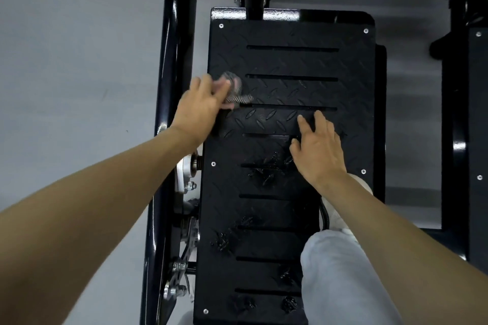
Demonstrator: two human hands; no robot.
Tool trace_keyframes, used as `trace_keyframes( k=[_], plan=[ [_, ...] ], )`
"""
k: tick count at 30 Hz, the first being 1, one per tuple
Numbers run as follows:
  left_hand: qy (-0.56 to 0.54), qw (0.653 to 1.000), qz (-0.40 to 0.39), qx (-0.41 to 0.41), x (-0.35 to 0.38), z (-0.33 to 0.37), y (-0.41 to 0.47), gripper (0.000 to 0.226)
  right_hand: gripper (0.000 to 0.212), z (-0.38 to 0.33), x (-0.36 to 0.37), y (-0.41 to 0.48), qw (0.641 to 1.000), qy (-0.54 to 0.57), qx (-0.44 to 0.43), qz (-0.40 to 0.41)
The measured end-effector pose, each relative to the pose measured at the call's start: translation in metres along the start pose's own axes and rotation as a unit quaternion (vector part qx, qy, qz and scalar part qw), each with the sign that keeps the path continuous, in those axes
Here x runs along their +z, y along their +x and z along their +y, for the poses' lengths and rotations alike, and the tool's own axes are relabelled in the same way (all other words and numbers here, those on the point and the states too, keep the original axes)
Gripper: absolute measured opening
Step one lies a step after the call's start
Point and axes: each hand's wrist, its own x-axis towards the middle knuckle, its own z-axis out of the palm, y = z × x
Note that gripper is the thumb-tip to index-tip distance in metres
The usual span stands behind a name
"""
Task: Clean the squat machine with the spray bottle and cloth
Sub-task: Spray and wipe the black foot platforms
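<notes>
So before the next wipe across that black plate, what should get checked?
1. Cloth gripped by left hand: ok, though blurred.
2. Right hand flat on the footplate: ok.
3. Glossy splotches lower on the plate wiped: not ok.
4. Spray bottle within reach: cannot tell, it is out of view.
5. Leg off the plate: not ok, it covers the lower right.

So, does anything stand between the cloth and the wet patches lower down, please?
Nothing visible blocks the blurred grey cloth; the right hand only rests on the black tread-plate footplate beside the nearest wet patch.
</notes>
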Motion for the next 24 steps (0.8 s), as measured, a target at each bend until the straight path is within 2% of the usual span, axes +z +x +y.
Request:
trace_keyframes(
  k=[2, 4, 5, 6, 7, 9, 11, 13, 15, 17, 19, 21, 24],
  plan=[
    [-0.045, 0.994, 0.006, -0.102, 0.001, 0.006, 0.003, 0.057, 0.060, -0.002, 0.003, -0.002, 1.000, 0.000, 0.002, -0.008],
    [-0.091, 0.988, -0.001, -0.126, 0.006, 0.022, -0.008, 0.065, 0.062, -0.004, 0.005, -0.004, 1.000, 0.005, 0.005, -0.018],
    [-0.106, 0.990, -0.001, -0.097, 0.008, 0.031, -0.017, 0.066, 0.064, -0.004, 0.005, -0.004, 1.000, 0.007, 0.007, -0.023],
    [-0.103, 0.994, -0.003, -0.032, 0.013, 0.039, -0.031, 0.068, 0.065, -0.004, 0.005, -0.004, 1.000, 0.008, 0.008, -0.027],
    [-0.080, 0.995, 0.000, 0.053, 0.016, 0.044, -0.047, 0.073, 0.065, -0.004, 0.005, -0.004, 0.999, 0.007, 0.008, -0.030],
    [-0.021, 0.976, -0.017, 0.215, 0.023, 0.042, -0.074, 0.084, 0.066, -0.004, 0.005, -0.003, 0.999, 0.005, 0.006, -0.031],
    [0.016, 0.959, -0.035, 0.281, 0.022, 0.028, -0.077, 0.088, 0.065, -0.002, 0.005, -0.003, 1.000, 0.006, 0.007, -0.029],
    [0.035, 0.975, -0.018, 0.218, 0.019, 0.013, -0.064, 0.089, 0.065, -0.003, 0.006, -0.004, 1.000, 0.010, 0.006, -0.026],
    [0.015, 0.997, 0.027, 0.076, 0.017, 0.009, -0.048, 0.082, 0.066, -0.003, 0.007, -0.005, 1.000, 0.012, 0.005, -0.021],
    [-0.012, 0.997, 0.044, -0.059, 0.017, 0.021, -0.041, 0.071, 0.065, -0.002, 0.008, -0.005, 1.000, 0.014, 0.003, -0.016],
    [-0.057, 0.990, 0.023, -0.129, 0.017, 0.045, -0.046, 0.068, 0.065, -0.002, 0.008, -0.005, 1.000, 0.015, 0.004, -0.013],
    [-0.070, 0.995, -0.001, -0.075, 0.021, 0.069, -0.059, 0.069, 0.064, -0.001, 0.008, -0.005, 1.000, 0.019, 0.009, -0.014],
    [-0.014, 0.987, -0.048, 0.153, 0.016, 0.076, -0.070, 0.078, 0.061, 0.000, 0.008, -0.005, 0.999, 0.027, 0.021, -0.011]
  ],
)
